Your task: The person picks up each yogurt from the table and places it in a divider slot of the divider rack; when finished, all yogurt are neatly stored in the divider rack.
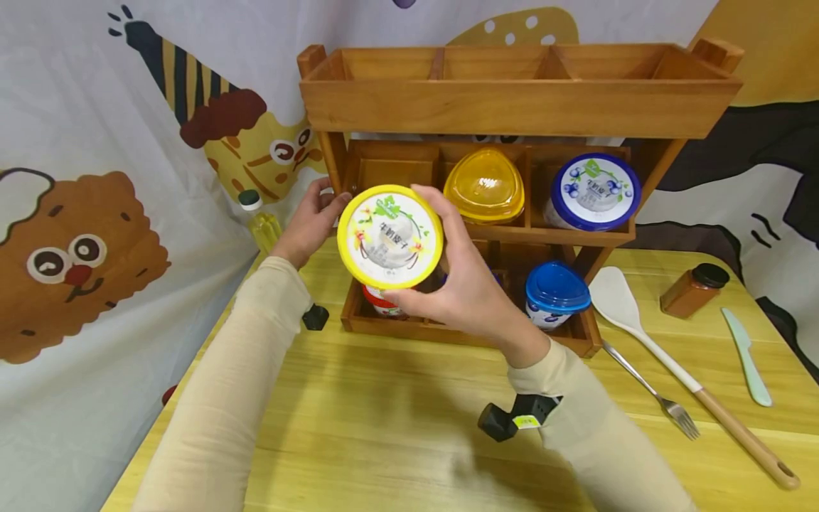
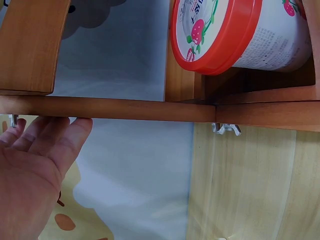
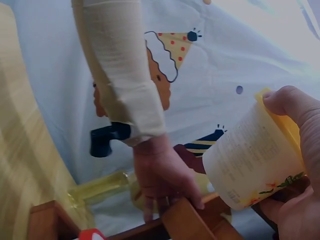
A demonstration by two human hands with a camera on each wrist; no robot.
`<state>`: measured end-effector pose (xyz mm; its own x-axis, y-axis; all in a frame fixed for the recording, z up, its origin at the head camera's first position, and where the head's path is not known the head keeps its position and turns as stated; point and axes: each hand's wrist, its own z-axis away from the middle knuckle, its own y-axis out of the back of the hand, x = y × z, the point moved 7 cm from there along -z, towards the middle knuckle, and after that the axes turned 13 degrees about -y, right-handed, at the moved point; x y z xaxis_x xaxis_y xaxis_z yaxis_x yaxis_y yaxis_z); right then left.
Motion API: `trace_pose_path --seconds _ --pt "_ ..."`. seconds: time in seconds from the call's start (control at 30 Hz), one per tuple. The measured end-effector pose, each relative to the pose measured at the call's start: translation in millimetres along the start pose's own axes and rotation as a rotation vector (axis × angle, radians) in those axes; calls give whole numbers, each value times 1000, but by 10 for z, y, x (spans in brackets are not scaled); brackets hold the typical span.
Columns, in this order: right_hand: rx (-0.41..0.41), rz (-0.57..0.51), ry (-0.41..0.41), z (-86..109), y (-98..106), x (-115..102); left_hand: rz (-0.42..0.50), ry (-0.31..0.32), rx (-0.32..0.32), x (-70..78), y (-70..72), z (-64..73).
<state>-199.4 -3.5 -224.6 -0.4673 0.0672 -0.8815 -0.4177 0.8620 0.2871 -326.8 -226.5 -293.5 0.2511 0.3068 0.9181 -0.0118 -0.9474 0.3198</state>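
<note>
My right hand (image 1: 463, 284) grips a white tub with a yellow lid (image 1: 390, 237), thumb and fingers on opposite sides of its rim. The tub is held up in front of the wooden rack (image 1: 512, 107), its printed lid facing the head camera. In the right wrist view the tub (image 3: 252, 155) is tilted. My left hand (image 1: 310, 224) touches the rack's left side; in the left wrist view its fairly straight fingers (image 2: 67, 137) meet a wooden post (image 2: 130, 108). A red-lidded tub (image 2: 220, 37) lies nearby in the rack, partly hidden by the held tub in the head view.
On the rack's middle shelf sit a yellow domed-lid container (image 1: 485, 186) and a blue-lidded tub (image 1: 595, 192); another blue-lidded cup (image 1: 557, 291) is below. An oil bottle (image 1: 261, 220) stands left. A spatula (image 1: 678, 363), fork (image 1: 652, 391), spice jar (image 1: 694, 290) and knife (image 1: 745, 355) lie right.
</note>
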Motion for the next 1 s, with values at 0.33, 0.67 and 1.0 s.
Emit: trace_pose_path --seconds 0.33,0.67,1.0 --pt "85 15 11 -260 117 3 68 -35 12 -11 -3 -16" --pt "136 65 -56 -421 135 87 61 -39 3 -18 -1 -16" --pt "158 95 -101 -536 117 211 45 -34 6 -12 -2 -19"
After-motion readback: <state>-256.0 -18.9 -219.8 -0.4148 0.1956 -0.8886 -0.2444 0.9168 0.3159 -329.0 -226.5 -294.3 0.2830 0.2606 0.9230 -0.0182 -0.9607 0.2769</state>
